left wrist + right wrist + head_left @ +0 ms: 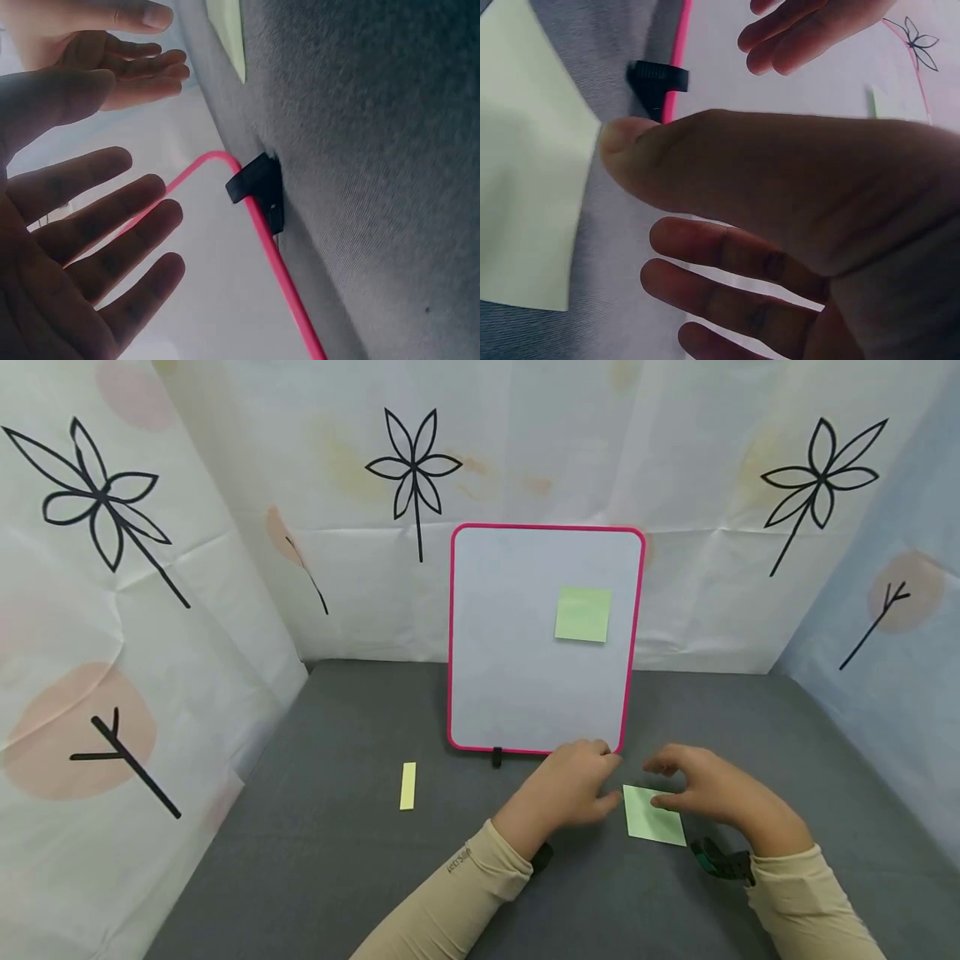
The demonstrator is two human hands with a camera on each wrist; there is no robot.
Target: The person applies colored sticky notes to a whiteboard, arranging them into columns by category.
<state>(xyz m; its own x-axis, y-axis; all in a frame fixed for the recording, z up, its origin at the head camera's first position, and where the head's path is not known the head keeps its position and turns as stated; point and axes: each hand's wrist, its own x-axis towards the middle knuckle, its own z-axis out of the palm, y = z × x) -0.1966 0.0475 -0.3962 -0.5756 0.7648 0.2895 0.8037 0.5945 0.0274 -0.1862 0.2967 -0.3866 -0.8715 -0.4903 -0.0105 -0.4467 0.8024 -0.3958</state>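
Observation:
My left hand [566,789] hovers before the lower right corner of a pink-framed whiteboard [517,693], its fingers spread apart in the left wrist view. Facing it, my right hand [712,789] hangs over a pale green sticky note [641,822] on the table, with loosely bent fingers. Nothing sits between the fingers of either hand. In the right wrist view the right thumb [667,157] overlaps the corner of that note [525,195]. Another green sticky note [583,614] is on the board's right half.
A narrow yellow paper strip [408,786] lies on the grey tabletop [322,860], left of the hands. Black stand feet [497,757] hold the board's bottom edge. Cloth walls [360,593] with flower drawings enclose the back and sides. Dark wristbands [723,862] circle the wrists.

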